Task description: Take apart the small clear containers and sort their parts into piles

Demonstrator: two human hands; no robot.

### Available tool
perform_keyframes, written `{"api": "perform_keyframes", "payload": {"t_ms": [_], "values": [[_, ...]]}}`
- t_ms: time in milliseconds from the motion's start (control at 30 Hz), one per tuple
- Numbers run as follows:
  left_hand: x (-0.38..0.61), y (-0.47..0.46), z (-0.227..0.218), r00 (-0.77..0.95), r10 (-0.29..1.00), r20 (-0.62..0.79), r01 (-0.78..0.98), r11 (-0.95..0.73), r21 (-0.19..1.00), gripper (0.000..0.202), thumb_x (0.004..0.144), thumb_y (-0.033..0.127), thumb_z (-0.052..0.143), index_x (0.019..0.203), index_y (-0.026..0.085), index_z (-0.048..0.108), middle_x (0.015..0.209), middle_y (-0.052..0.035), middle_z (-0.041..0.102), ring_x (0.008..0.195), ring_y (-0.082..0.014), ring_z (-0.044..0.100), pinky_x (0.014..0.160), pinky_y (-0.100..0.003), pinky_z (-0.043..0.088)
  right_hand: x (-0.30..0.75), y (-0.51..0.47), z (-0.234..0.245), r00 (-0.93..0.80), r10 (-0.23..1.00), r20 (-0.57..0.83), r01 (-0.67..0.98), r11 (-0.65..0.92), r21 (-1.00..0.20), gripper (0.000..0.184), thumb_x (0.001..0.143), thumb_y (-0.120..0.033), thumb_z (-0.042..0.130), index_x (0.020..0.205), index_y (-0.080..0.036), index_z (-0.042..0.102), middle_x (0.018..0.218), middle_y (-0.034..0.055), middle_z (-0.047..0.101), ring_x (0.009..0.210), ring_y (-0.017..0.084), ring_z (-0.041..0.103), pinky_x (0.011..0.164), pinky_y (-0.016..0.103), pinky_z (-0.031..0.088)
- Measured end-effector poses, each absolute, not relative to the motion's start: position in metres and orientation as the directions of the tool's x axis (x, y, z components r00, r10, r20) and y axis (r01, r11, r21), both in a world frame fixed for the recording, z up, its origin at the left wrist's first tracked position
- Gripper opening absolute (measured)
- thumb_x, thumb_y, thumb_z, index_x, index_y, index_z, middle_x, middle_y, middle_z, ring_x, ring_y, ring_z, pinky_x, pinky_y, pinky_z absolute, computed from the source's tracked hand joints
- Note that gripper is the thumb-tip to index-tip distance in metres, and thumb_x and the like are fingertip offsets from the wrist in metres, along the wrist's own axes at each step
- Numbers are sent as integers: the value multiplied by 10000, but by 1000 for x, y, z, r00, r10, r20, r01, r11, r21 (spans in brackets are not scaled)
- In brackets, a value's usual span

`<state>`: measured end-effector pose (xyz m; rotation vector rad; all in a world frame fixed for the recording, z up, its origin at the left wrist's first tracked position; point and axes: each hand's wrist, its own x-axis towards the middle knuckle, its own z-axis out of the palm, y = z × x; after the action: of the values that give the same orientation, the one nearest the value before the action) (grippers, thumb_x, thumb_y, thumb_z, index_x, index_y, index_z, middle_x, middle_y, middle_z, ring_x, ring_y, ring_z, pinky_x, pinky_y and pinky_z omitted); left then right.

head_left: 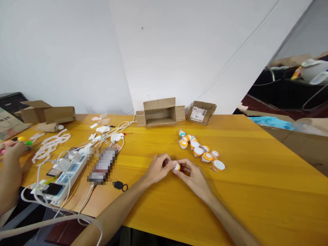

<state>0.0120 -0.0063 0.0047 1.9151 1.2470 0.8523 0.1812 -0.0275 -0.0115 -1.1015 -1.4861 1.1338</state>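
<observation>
My left hand (161,169) and my right hand (190,173) meet over the middle of the table, fingertips closed on one small orange-and-white capped container (176,166). My left fingers hide much of it, along with a clear part on that side. To the right of my hands lies a loose group of similar small round containers with white and orange tops, among them a large white-topped one (218,165) and an orange-ringed one (207,156). Clear plastic shows around several of them. A teal-and-white container (182,133) lies at the group's far end.
An open cardboard box (161,120) and a smaller carton (201,112) stand by the wall. Leftward are a phone (104,165), a power strip (73,172) with tangled cables and a black key fob (118,185). Another person's hand (15,150) works at the far left.
</observation>
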Motion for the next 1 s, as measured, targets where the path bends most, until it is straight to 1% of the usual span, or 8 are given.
{"api": "perform_keyframes", "payload": {"t_ms": [267,500,600,700,800,867,933,1000], "values": [[4,-19,7,340,918,203,599,-377,707,303,894,454,573,1068,209,605,1018,-56,694,945,-220,615,889,-344,459,182,-27,-10,-177,975,134,94,152,-984,333,737,-521,743,875,-238,636,917,63,759,857,246,729,828,400,604],[-9,-21,6,363,904,224,605,-412,681,307,908,396,596,1149,208,570,1037,-62,683,968,-216,632,908,-357,485,182,-27,-9,-180,973,147,99,166,-981,305,731,-493,747,845,-232,637,883,65,757,831,244,727,804,393,608],[-22,-28,10,366,892,266,689,-451,567,305,930,368,569,1193,214,558,1062,-76,684,1006,-234,638,926,-383,491,181,-26,-12,-160,976,147,107,166,-980,307,716,-485,751,842,-231,632,875,63,751,811,241,723,789,393,610],[-52,-46,14,340,872,352,829,-455,325,345,930,351,551,1248,216,547,1194,-123,654,1127,-291,607,966,-447,475,181,-26,-14,-144,979,146,117,163,-980,299,705,-473,750,833,-231,628,852,55,742,791,234,718,781,392,611],[-96,-72,19,155,879,451,951,-256,172,454,918,412,542,1317,197,505,1305,-162,594,1223,-325,560,1004,-481,459,180,-26,-15,-140,979,150,123,168,-978,283,712,-464,745,828,-233,631,841,48,738,782,227,714,791,397,610],[-126,-89,21,-51,874,483,992,-10,123,599,879,495,558,1370,164,463,1411,-211,504,1294,-394,495,1012,-557,436,181,-26,-15,-138,979,148,127,166,-978,278,717,-463,745,828,-234,632,848,49,740,788,228,714,801,401,609],[-152,-103,23,-225,860,457,974,188,126,721,843,549,561,1415,137,409,1475,-242,425,1332,-426,453,1019,-600,417,181,-26,-15,-143,979,143,131,162,-978,272,721,-457,744,831,-234,635,855,51,743,797,230,717,804,399,609],[-173,-115,24,-326,846,422,945,287,154,776,817,574,559,1441,152,374,1501,-226,396,1364,-422,424,1042,-611,402,181,-26,-14,-152,979,139,131,160,-979,264,724,-449,740,835,-234,635,856,51,745,804,230,719,806,392,609]]}}
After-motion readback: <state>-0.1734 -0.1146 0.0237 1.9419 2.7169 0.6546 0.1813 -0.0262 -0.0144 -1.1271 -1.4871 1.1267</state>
